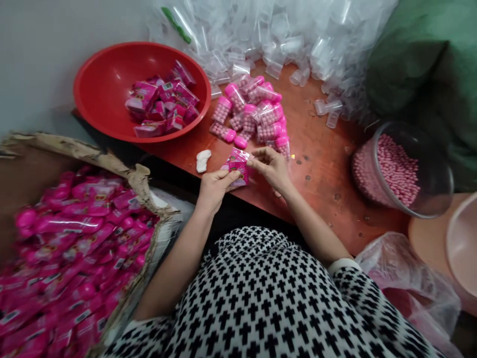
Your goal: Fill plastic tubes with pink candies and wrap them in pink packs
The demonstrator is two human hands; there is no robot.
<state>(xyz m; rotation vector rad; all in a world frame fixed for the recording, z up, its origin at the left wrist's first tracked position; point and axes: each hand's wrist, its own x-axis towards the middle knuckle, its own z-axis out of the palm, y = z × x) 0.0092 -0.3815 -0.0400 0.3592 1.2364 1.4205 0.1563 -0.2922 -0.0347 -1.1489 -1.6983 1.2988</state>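
The left hand has its grip closed on one pink packet, held just above the near edge of the surface; its lower left part is hidden by the fingers. The right hand has its fingertips at the packet's upper right edge; whether that grip pinches it, I cannot tell. Print on the packet is too blurred to read. Under the right wrist a small pale thing is mostly covered.

One crumpled white piece lies just left of the packet. Beyond the hands sits a heap of pink-capped bottles with beads inside, overlapping too much to count. The surface is reddish, with dark spots.

One red bowl holds an uncountable pile of packets; one clear tub holds pink beads. Clear tubes crowd the back against a grey wall. One torn carton of pink goods at left, one pale basin and a green sack at right are cut off.
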